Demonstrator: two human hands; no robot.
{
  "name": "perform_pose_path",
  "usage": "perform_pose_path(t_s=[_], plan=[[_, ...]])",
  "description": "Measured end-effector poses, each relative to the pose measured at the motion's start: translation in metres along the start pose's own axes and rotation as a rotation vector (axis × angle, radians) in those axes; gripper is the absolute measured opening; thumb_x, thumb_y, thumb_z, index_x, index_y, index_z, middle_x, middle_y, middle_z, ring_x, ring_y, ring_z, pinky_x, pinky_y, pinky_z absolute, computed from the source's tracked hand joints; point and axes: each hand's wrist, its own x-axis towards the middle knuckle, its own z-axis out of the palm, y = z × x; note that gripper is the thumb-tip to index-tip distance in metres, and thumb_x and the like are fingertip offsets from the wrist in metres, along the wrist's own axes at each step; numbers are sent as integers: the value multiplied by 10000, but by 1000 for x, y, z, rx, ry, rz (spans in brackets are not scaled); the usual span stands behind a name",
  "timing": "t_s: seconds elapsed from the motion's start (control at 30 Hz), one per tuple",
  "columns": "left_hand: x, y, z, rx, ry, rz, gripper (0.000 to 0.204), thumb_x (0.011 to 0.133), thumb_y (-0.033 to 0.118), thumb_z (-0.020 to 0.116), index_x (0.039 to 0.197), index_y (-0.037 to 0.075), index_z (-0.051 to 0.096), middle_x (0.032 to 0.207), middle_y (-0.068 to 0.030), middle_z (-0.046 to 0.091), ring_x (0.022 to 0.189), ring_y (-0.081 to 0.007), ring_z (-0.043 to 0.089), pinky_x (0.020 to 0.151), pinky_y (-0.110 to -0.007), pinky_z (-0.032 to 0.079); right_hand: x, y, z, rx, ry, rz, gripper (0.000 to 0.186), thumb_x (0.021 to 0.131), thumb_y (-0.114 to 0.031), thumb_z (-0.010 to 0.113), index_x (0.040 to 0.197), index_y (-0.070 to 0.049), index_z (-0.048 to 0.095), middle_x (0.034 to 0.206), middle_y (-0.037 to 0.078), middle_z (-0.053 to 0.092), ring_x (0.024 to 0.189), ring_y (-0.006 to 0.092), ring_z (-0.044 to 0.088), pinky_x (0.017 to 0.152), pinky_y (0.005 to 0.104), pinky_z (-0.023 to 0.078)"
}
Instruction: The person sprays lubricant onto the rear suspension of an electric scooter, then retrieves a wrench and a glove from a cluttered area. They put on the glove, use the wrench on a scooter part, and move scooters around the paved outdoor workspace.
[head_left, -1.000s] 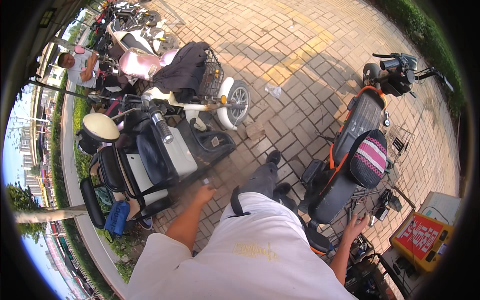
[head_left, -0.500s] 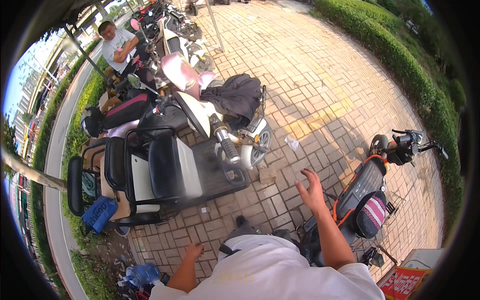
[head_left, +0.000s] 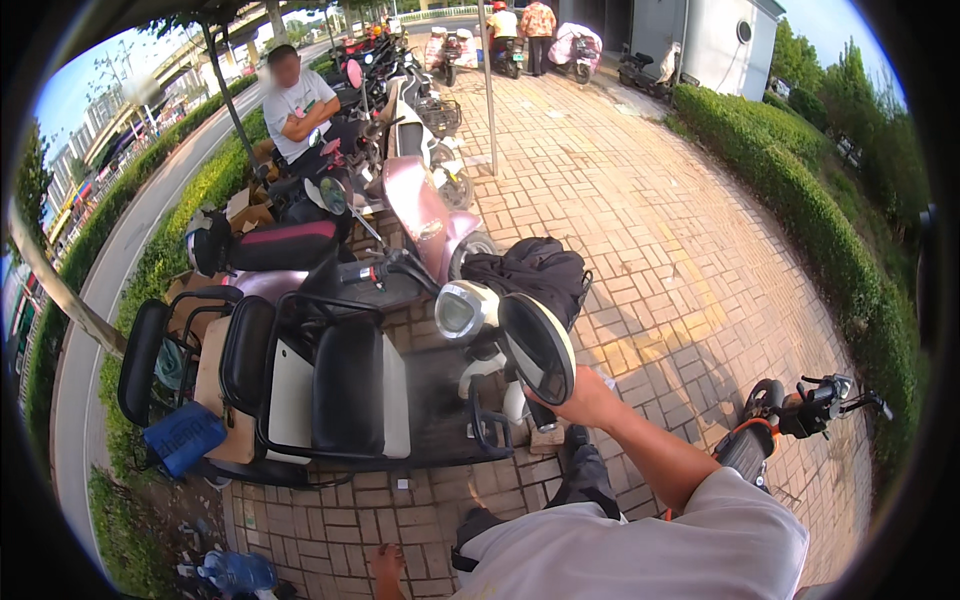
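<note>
My right hand [head_left: 588, 398] is closed round the handlebar grip [head_left: 541, 414] of a three-wheeled scooter. The round mirror [head_left: 538, 348] with a pale rim hides part of the fingers and bar. A cream-coloured headlight [head_left: 461, 310] stands beside the mirror. Left of it stretch the scooter's flat dark footboard [head_left: 440, 385] and black padded seat [head_left: 348, 390]. Low beside my leg hangs my left hand [head_left: 387, 562], fingers loosely apart, touching nothing. A black jacket or bag [head_left: 528, 277] lies over the front, just beyond the mirror.
Behind the scooter stands a pink scooter [head_left: 420, 215], with a person [head_left: 300, 115] sitting, arms crossed. On the right is an orange-trimmed electric bike [head_left: 750, 440]. A pole [head_left: 488, 100] rises from the brick paving. A blue water bottle [head_left: 238, 572] lies lower left; hedges [head_left: 780, 170] line the right.
My right hand has moved left from open air onto the handlebar grip. The handlebar and mirror have turned. My view has lifted, and my foot now stands nearer the scooter's front.
</note>
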Motion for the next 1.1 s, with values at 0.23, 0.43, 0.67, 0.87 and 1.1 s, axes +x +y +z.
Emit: perform_pose_path(t_s=[0.23, 0.43, 0.67, 0.87, 1.1], plan=[[-143, -208, 58, -570, 302, -384, 125, 857, 69, 508, 947, -16, 523, 645, -84, 520, 462, -158, 453, 376, -273, 348, 8, 49, 20, 167, -209, -25, 425, 793, -226, 701, 1098, 9, 521, 921, 135, 598, 797, 229, 589, 690, 335, 476], [-268, -286, 169, -712, 140, -576, 263, 867, 203, 594, 1071, 48, 536, 711, -85, 560, 488, -152, 486, 434, -286, 394, 5, 27, 19, 383, -194, 104, 553, 834, -183, 669, 1221, 30, 336, 1031, 151, 575, 801, 144, 586, 643, 280, 510], [-304, -353, 134, -1108, 264, -480, 214, 865, 160, 542, 1045, 49, 510, 767, -75, 554, 518, -145, 495, 446, -273, 403, 15, 40, 27, 483, -32, 120, 467, 824, -123, 659, 1167, 33, 381, 967, 121, 574, 806, 128, 547, 669, 238, 459], [-345, -357, 80, -942, 512, -531, 259, 869, 169, 543, 1080, 32, 483, 764, -86, 545, 501, -146, 484, 423, -279, 411, 14, 36, 30, 490, -68, 118, 469, 832, -136, 639, 1167, 40, 362, 943, 141, 554, 714, 145, 560, 607, 256, 467], [-312, -351, 55, -1088, 445, -523, 178, 886, 220, 481, 984, 81, 534, 740, -46, 549, 525, -139, 482, 435, -252, 378, 3, 11, 53, 520, 47, 196, 438, 844, -149, 582, 1170, 1, 332, 827, 143, 549, 539, 189, 580, 430, 285, 475]])
